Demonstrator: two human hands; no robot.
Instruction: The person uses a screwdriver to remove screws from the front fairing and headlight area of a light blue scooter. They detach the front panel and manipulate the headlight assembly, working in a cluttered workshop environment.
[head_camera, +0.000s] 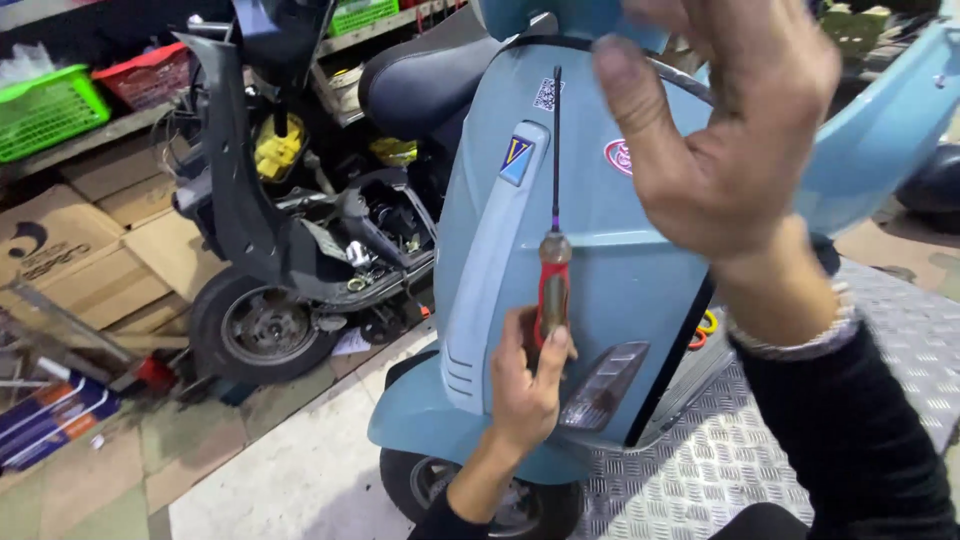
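To the left, a stripped dark scooter (270, 250) is standing by cardboard boxes (90, 250). We are gripping a red-handled screwdriver (553, 270) upright in our left hand (525, 385), fingers wrapped around it, against the blue scooter's front panel (600, 250). Our right hand (730, 130) is hovering spread, holding nothing. We judge fastener work is starting; seating the tip comes next.

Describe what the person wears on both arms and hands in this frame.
Both hands are bare, no gloves. The right hand has a pale, silvery band at the wrist, likely a watch or bracelet, and a black long sleeve behind it. The left hand shows no rings on its visible fingers; a dark sleeve edge appears at the forearm near the frame bottom.
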